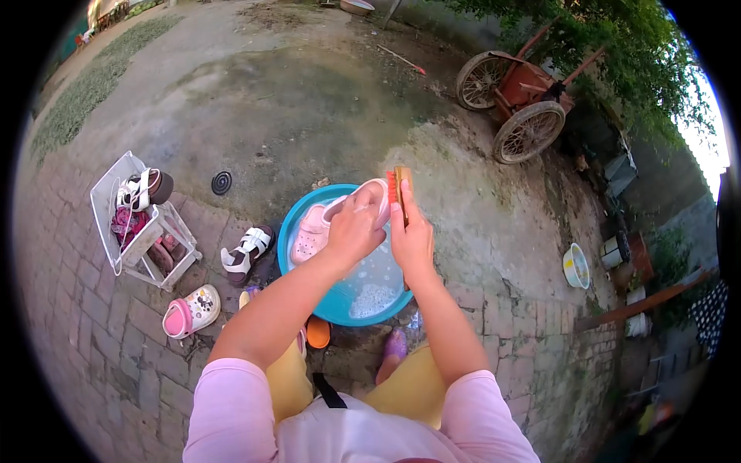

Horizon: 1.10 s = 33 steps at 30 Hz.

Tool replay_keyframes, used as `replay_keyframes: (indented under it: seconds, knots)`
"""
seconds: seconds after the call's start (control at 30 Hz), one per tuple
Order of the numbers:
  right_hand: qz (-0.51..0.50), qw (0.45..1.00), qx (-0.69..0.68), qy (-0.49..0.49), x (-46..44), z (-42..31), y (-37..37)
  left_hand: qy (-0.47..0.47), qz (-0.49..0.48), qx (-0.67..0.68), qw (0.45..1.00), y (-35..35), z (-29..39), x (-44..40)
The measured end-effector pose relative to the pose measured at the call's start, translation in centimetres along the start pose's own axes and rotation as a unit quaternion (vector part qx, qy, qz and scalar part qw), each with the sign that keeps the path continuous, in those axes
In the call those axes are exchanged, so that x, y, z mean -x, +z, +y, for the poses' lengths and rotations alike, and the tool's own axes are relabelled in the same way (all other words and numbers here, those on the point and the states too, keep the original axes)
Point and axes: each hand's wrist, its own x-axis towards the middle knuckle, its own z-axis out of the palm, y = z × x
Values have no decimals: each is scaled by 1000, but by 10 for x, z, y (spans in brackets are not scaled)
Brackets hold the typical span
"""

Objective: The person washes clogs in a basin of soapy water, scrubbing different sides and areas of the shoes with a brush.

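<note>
My left hand (356, 225) is closed around a pink clog (377, 190), lifted above the right half of a blue basin (332, 310). In my right hand (413, 241) is a scrub brush (405, 187) with a wooden back and red bristles. The bristles face the clog's heel end and appear to touch it. Another pink clog (309, 241), dotted with holes, rests in the basin's left side. Soapy water (374, 278) with white foam fills the basin's lower right. My left fingers partly hide the held clog.
Left of the basin are a white strappy sandal (248, 251), a white-and-pink clog (193, 311) and a white plastic rack (147, 258) holding shoes. An orange container (318, 333) sits by my feet. A two-wheeled cart (525, 96) and white tub (576, 267) stand to the right.
</note>
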Motion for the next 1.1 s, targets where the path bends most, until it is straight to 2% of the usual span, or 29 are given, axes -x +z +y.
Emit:
replay_keyframes:
  seconds: [0.13,0.2,0.27,0.3,0.4,0.43,0.47,0.53,0.6,0.67,0.73,0.77,0.8,0.87,0.93,0.97,1.0,1.03,1.07,1.1]
  knots:
    - [6,996,16,-82,26,-3,2,-18,-21,-52,998,-10,-3,-5]
    - [12,998,-9,-62,8,-7,-4,24,4,0,1000,3,6,1]
    - [-1,1000,17,-10,-2,0,-5,24,-21,28,999,0,4,2]
    - [22,997,43,-63,8,10,1,24,-19,2,1000,-3,-6,1]
    - [-42,996,48,-69,33,-1,1,9,-15,-16,1000,-10,-12,-4]
    - [-5,996,52,-74,23,-1,3,26,-23,-33,999,-2,-11,0]
    - [-4,996,53,-76,12,2,3,43,-29,-51,997,2,-7,3]
    - [-5,999,33,0,-7,8,1,60,-10,-13,998,2,-2,5]
    - [-18,997,70,-14,14,9,0,30,-97,-88,991,-7,-14,2]
    - [-75,995,60,-32,32,-4,-4,24,-72,-68,995,-12,-17,1]
    - [-41,996,67,-45,15,-4,-1,29,-65,-78,994,-1,-12,2]
    - [-50,996,75,2,1,-1,-1,95,-17,-42,994,7,-9,5]
    - [-62,993,83,50,-7,2,-2,96,-15,-43,994,8,-13,4]
    - [-78,993,89,21,18,9,-3,34,-113,-99,988,-7,-19,5]
    - [-66,992,84,-60,30,4,-1,40,-111,-48,992,-9,-19,1]
    - [-49,993,82,-64,20,0,-1,36,-112,-39,992,-4,-12,3]
    - [-44,994,82,-65,9,6,1,33,-109,-32,993,1,-8,5]
    - [-45,996,78,-22,-3,19,4,98,-90,-39,990,10,-9,11]
    - [-50,996,74,24,-7,26,4,98,-90,-40,990,6,-8,9]
    - [-60,994,87,14,0,31,3,70,-128,-53,988,0,-9,7]
